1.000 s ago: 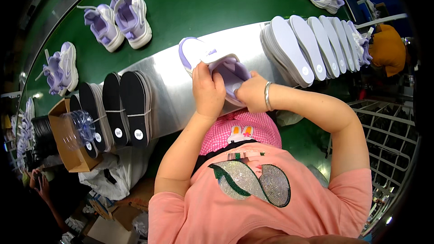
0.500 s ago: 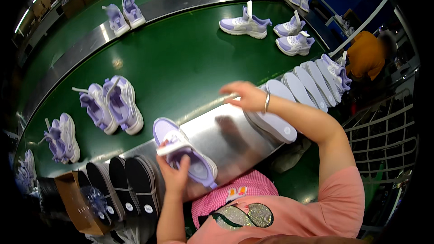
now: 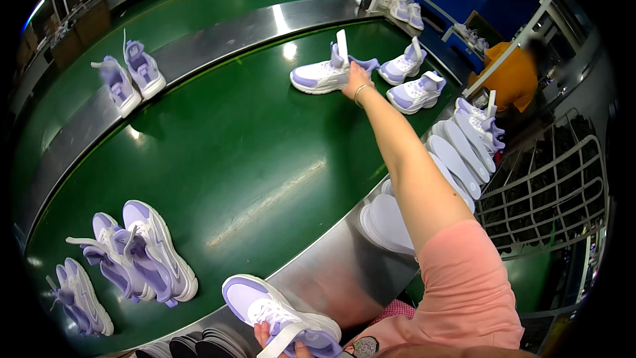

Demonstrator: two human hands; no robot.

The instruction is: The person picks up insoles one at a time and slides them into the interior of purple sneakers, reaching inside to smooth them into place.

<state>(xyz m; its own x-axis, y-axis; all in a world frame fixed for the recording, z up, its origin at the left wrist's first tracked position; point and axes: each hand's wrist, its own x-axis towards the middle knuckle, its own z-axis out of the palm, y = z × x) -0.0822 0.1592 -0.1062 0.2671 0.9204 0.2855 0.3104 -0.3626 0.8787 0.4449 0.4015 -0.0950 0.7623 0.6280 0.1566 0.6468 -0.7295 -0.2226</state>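
My left hand (image 3: 283, 343) is closed on a lavender and white sneaker (image 3: 265, 301) at the near metal edge, its fingers around the tongue and collar. Stretched far across the green belt, my right hand (image 3: 358, 80) grips the heel side of another lavender and white sneaker (image 3: 320, 77), whose pale tongue stands up. Part of that shoe's heel is hidden behind the fingers. Just right of it stand two more matching sneakers (image 3: 416, 93). At the near left of the belt lies a pair of sneakers (image 3: 159, 252) with another pair (image 3: 85, 295) beside it.
Stacks of light grey insoles (image 3: 387, 222) line the metal ledge (image 3: 324, 268) at right. Black insoles (image 3: 205, 346) show at the bottom edge. One more pair of sneakers (image 3: 142, 69) rests on the far metal rim. A person in orange (image 3: 510, 76) is beyond a wire rack (image 3: 546, 185).
My right hand has reached from above the near ledge to the far sneaker and taken hold of it. The view has shifted; my left hand still holds its sneaker.
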